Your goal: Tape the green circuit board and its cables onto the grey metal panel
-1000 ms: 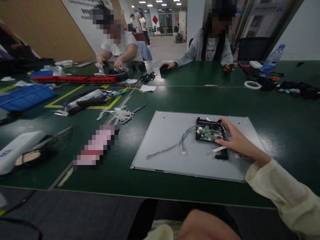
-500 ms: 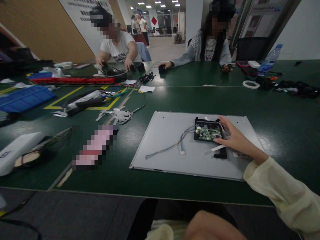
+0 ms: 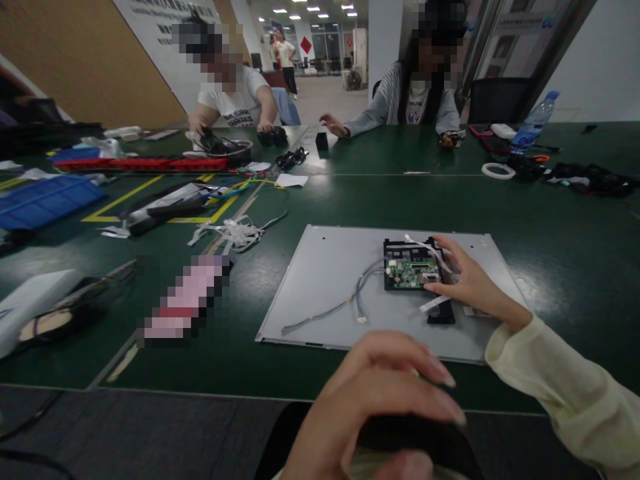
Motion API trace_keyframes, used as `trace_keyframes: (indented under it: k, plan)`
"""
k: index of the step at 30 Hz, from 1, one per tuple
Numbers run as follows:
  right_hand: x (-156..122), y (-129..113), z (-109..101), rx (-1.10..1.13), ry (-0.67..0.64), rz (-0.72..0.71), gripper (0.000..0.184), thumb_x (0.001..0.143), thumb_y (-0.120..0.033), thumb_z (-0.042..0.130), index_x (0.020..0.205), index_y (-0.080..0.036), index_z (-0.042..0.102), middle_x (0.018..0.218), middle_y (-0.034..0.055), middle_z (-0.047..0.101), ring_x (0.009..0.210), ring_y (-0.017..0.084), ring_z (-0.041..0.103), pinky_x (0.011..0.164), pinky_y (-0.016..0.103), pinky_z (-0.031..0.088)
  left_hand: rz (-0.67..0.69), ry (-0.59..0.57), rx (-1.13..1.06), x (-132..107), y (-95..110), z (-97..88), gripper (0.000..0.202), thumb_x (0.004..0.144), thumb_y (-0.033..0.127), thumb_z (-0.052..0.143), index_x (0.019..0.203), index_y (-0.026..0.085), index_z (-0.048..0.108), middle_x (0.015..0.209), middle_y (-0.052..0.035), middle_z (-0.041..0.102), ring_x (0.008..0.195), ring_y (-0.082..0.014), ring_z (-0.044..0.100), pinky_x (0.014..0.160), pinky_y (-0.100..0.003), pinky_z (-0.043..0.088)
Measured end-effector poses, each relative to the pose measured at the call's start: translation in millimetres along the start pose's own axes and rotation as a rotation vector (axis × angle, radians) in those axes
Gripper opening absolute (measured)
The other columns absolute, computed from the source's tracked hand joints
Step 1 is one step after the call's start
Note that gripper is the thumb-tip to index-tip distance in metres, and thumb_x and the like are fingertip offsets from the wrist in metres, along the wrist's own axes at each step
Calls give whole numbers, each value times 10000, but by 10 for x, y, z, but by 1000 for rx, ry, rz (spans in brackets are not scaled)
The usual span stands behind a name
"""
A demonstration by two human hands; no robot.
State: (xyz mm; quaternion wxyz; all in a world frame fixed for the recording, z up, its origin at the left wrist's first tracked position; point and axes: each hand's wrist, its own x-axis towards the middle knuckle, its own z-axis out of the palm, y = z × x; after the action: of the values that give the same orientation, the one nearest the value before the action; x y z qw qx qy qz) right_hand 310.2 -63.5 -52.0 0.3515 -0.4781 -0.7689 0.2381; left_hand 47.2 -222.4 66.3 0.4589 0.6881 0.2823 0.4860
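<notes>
Up comes your left grip (image 3: 380, 393), close to you, fingers half-curled and apart, nothing in it. Beyond it your right grip (image 3: 467, 283) lies spread, fingertips touching the circuit board (image 3: 410, 273), which sits just left of it, long axis crosswise, on the grey panel (image 3: 320, 287).

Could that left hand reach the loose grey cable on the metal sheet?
Probably yes: the left hand hovers near the edge of the table, and the grey cable lies uncovered on the metal sheet with nothing between them.
</notes>
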Motion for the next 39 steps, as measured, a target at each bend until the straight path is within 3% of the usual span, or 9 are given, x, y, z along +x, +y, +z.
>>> trace_keyframes:
  k: [6,10,14,17,21,25,27,30,39]
  plan:
    - [34,-26,47,-94,13,-4,912,692,-527,728,1446,-273,282,1433,117,402,1316,342,383,1082,540,330,-208,22,244,134,-148,-185,287,922,174,487,1169,306,552,1217,-26,565,1190,-199,501,1020,-357,400]
    - [57,-15,63,-88,-15,-6,932,697,-531,719,1461,-277,249,1442,118,392,1307,342,399,1070,543,346,-188,-10,460,323,-168,-364,288,917,177,476,1177,282,541,1232,-34,560,1169,-198,508,967,-344,439]
    - [68,8,67,-46,-29,-2,961,697,-519,726,1475,-279,216,1465,117,364,1323,331,389,1086,532,331,-67,-100,723,786,-207,-490,294,897,195,491,1184,242,534,1239,-46,559,1181,-205,495,1028,-382,398]
    - [73,16,70,-28,-39,16,987,692,-519,732,1483,-278,193,1475,118,351,1333,330,378,1090,533,324,2,-224,848,1177,-430,-538,375,881,237,511,1253,191,484,1315,-91,510,1265,-233,428,1086,-412,338]
    - [76,8,73,-34,-42,27,991,697,-521,727,1487,-274,183,1481,120,349,1345,325,364,1104,522,308,-11,-419,903,1508,-972,-746,597,883,361,522,1397,119,340,1443,-165,391,1375,-269,303,1136,-422,258]
    - [77,8,67,-52,-45,34,991,698,-522,722,1491,-283,179,1476,121,356,1335,335,374,1090,535,323,-114,-493,844,1527,-1472,-1107,644,920,509,412,1451,180,260,1538,-120,274,1432,-258,202,1154,-425,213]
    - [75,9,60,-57,-53,38,989,697,-522,721,1491,-289,180,1471,120,361,1327,342,382,1081,547,331,-166,-479,791,1460,-1598,-1234,662,922,542,380,1461,182,241,1536,-117,286,1416,-254,254,1154,-419,216]
    - [71,1,48,-66,-58,36,975,702,-511,720,1489,-293,188,1472,115,359,1333,344,373,1088,553,319,-187,-465,714,1362,-1624,-1283,687,921,548,379,1473,168,227,1541,-118,279,1397,-257,297,1154,-392,215]
    - [44,-86,-4,19,-21,31,947,677,-470,755,1458,-327,238,1475,82,350,1332,327,377,1091,543,334,-190,-462,697,1339,-1582,-1172,684,913,558,391,1456,161,268,1537,-131,280,1409,-267,262,1157,-432,187]
